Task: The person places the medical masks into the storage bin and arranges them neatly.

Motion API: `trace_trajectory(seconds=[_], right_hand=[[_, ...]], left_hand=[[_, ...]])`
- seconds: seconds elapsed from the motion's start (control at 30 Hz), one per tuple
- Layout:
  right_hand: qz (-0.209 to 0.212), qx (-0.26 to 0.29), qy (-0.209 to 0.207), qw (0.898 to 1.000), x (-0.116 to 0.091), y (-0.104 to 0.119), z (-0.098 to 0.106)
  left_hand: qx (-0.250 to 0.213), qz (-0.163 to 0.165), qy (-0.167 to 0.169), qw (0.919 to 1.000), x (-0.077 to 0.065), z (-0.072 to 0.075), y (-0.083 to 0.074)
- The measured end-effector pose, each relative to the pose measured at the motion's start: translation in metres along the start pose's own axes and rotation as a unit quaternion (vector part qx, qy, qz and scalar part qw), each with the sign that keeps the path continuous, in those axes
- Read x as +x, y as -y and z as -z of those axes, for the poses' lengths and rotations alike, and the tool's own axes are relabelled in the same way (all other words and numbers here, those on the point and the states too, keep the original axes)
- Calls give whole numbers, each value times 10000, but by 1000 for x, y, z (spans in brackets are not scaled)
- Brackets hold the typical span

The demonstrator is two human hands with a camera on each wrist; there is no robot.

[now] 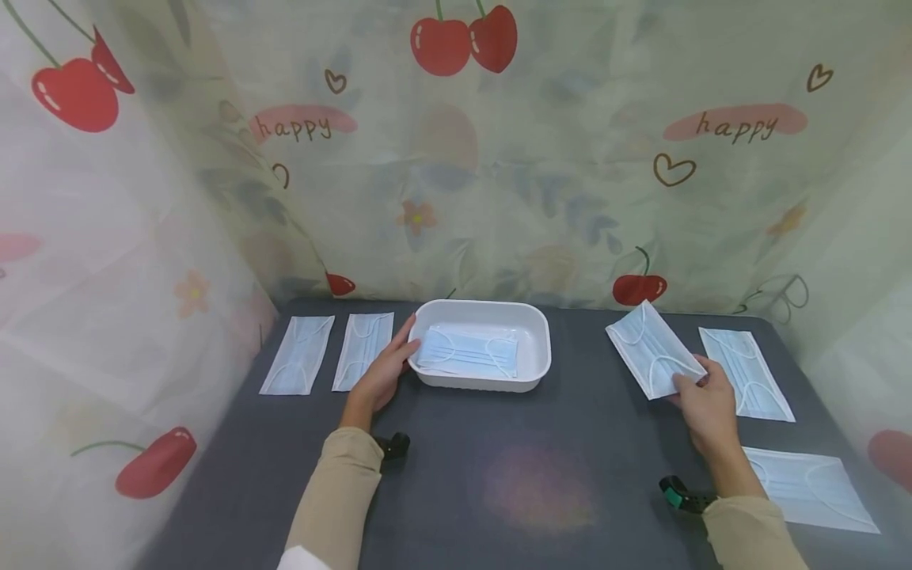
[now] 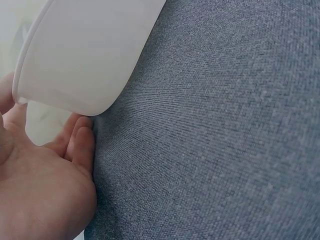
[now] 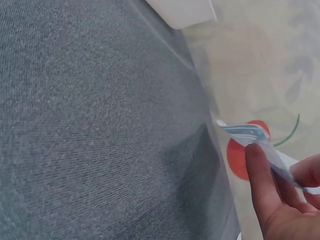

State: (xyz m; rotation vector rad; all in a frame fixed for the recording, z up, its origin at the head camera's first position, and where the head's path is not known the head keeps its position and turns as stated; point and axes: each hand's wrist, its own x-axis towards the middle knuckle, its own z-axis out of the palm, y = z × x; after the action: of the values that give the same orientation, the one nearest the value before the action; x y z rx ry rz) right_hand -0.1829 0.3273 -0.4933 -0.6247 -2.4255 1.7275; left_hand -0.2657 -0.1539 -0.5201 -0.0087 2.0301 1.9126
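A blue face mask (image 1: 650,345) with white ear loops is pinched by its near corner between the thumb and fingers of my right hand (image 1: 711,412). In the right wrist view that mask (image 3: 272,155) appears nearly edge-on, raised off the table. My left hand (image 1: 379,378) holds the left end of a white plastic tub (image 1: 539,340), thumb at the rim and other fingers low against its side. Inside the tub, face masks (image 1: 466,353) lie flat toward the left. The left wrist view has the tub's outer wall (image 2: 85,55) close above the fingertips.
Two masks (image 1: 297,356) (image 1: 363,352) lie left of the tub. To the right lie another mask (image 1: 748,374) beyond my right hand and one (image 1: 812,489) beside the right sleeve. A dark grey table (image 1: 456,459) bears everything; a cherry-print curtain (image 1: 456,198) hangs behind it.
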Motion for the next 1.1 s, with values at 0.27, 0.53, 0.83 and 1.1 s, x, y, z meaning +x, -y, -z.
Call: trace_trajectory(seconds=[0.27,0.53,0.83,1.1], right_hand=[[-92,1091,-90,9939,0,14,-3],[304,1832,509,9813,-1,24,-2],[475,3461,1939,9167,-9,38,0],[425,3576,1837,9146,-10,50,-6]], left_hand=[[-11,-38,-7,10000,0,0,1],[19,-65,12,10000,-1,0,0],[-61,-88,15,9999,1,0,2],[-12,32,-38,10000,1,0,-1]])
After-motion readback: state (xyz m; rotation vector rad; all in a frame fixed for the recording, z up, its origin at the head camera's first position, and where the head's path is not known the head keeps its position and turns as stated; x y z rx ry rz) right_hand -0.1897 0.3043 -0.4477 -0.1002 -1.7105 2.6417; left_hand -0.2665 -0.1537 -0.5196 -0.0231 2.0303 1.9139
